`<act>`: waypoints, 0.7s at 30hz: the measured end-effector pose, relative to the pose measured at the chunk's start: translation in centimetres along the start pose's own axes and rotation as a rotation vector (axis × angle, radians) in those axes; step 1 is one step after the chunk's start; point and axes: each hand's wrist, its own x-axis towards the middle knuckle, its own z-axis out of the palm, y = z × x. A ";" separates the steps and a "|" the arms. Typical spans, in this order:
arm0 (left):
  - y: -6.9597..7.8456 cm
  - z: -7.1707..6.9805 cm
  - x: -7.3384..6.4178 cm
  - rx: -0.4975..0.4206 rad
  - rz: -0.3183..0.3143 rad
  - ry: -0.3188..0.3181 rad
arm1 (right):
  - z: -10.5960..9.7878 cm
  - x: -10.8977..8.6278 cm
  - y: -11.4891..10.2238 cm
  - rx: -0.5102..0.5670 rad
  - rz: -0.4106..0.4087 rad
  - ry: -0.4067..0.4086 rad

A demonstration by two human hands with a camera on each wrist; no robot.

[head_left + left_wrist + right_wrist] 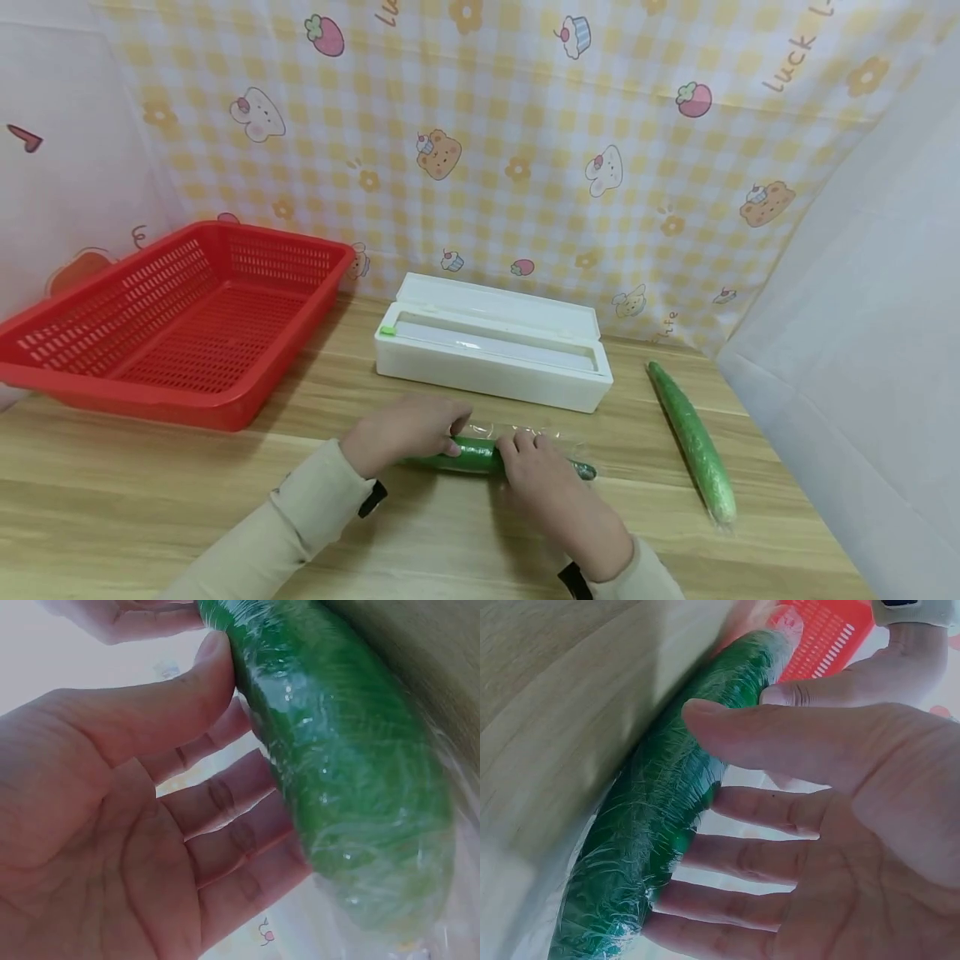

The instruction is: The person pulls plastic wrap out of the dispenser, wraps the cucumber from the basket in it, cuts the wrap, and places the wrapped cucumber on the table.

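Observation:
A green cucumber [474, 455] in clear plastic film lies crosswise on the table, between both hands. My left hand [408, 435] holds its left part, the thumb on the near side and the fingers behind. In the left wrist view, wrinkled film trails past the blunt end of the cucumber [352, 772]. Farther right, my right hand [551, 492] grips the cucumber, thumb on one side and fingertips along the other, as the right wrist view shows. Loose film [480, 430] sticks out behind the cucumber in the head view.
Behind the hands stands a long white film box [487, 377], lid raised, with a green slider [387, 331] at its left end. A red perforated basket [247, 392] sits at the left. Another film-wrapped cucumber [692, 437] lies at the right, near a white side curtain [847, 275].

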 end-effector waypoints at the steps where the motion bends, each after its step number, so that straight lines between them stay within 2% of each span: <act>1: -0.1 0.0 0.0 -0.002 -0.006 0.002 | 0.1 0.0 0.0 0.016 0.006 -0.005; 6: -0.3 0.3 0.3 -0.031 -0.022 0.035 | 0.0 0.4 0.6 0.184 0.064 -0.092; 12: 0.1 0.7 0.7 0.047 0.073 0.120 | 0.5 0.8 2.2 0.312 0.100 -0.176; 16: 0.3 1.0 0.7 0.103 0.101 0.138 | 0.8 0.9 2.9 0.352 0.099 -0.173; 21: 0.4 1.2 0.7 0.138 0.098 0.160 | 0.8 0.8 3.3 0.330 0.060 -0.133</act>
